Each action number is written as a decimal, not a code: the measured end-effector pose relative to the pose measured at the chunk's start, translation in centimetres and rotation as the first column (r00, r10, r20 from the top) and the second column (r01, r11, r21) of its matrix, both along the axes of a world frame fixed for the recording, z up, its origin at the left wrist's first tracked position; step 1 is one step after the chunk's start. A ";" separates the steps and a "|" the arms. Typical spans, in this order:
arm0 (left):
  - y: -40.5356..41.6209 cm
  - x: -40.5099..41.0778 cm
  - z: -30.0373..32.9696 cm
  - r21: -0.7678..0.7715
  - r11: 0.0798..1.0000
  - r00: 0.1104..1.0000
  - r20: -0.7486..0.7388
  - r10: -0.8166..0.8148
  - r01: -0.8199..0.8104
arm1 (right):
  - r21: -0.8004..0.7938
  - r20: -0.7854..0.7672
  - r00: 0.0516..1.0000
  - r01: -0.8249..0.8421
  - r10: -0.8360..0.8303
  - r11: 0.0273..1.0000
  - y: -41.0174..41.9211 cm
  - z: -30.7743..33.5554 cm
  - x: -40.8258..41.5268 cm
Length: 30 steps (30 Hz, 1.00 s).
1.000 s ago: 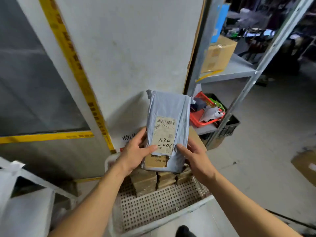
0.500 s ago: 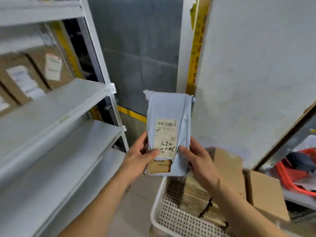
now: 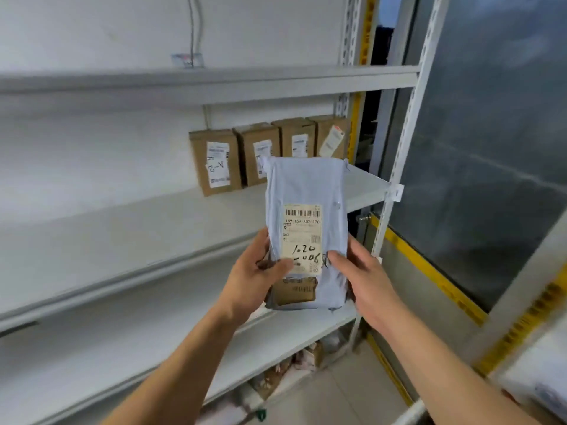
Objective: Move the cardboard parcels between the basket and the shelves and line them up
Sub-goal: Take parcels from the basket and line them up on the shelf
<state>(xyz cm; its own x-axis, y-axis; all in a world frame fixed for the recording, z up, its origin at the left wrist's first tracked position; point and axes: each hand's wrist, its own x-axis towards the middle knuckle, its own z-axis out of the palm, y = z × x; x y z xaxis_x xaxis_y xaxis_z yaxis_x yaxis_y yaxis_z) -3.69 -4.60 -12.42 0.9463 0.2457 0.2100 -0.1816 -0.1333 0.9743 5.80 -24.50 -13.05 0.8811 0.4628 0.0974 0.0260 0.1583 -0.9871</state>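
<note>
I hold a pale blue wrapped parcel (image 3: 306, 191) upright in front of the white shelves, its label with a barcode and handwritten numbers facing me. My left hand (image 3: 256, 279) grips its lower left edge, thumb across the label. My right hand (image 3: 362, 279) grips the lower right edge, thumb on the front. Brown cardboard shows through a tear at the bottom. Behind it, several cardboard parcels (image 3: 216, 162) stand in a row at the back right of the middle shelf (image 3: 122, 228).
A higher shelf (image 3: 214, 84) runs above and a lower shelf (image 3: 153, 342) below. The rack's perforated white upright (image 3: 399, 179) stands right of the parcel, beside a dark glass panel with yellow tape (image 3: 429, 271). Small goods lie near the floor under the rack (image 3: 291, 372).
My view has swung left from the basket and wall to face the shelves. The blue parcel stays in both hands, now raised before the middle shelf; the basket has left view.
</note>
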 end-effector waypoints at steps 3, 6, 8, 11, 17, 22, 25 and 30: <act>5.3 -2.1 1.1 -0.027 0.997 0.997 0.022 0.073 -0.072 | -0.018 0.038 0.996 -0.083 0.084 0.996 6.3 1.4 -0.6; 10.9 -3.8 1.8 -0.041 0.987 0.987 0.040 0.155 -0.154 | -0.004 0.048 0.987 -0.155 0.155 0.988 12.5 2.4 -1.2; 14.4 -4.8 2.3 -0.035 0.980 0.979 0.052 0.198 -0.197 | -0.007 0.059 0.979 -0.195 0.195 0.981 16.3 3.0 -1.6; 18.7 -5.7 2.9 -0.020 0.970 0.968 0.064 0.243 -0.242 | -0.013 0.077 0.965 -0.250 0.250 0.968 21.1 3.6 -1.6; 25.4 -5.8 2.4 0.122 0.904 0.911 0.106 0.398 -0.409 | -0.063 0.117 0.953 -0.275 0.281 0.959 29.3 3.8 -0.1; 29.0 -2.9 1.5 0.258 0.799 0.838 0.106 0.535 -0.543 | -0.134 0.161 0.955 -0.229 0.249 0.964 34.8 2.6 3.7; 30.4 -0.5 1.2 0.274 0.780 0.824 0.103 0.558 -0.562 | -0.150 0.203 0.956 -0.185 0.213 0.971 37.4 2.1 6.2; 32.7 4.1 0.9 0.201 0.758 0.784 0.117 0.610 -0.620 | -0.149 0.210 0.956 -0.174 0.204 0.973 41.3 1.6 10.3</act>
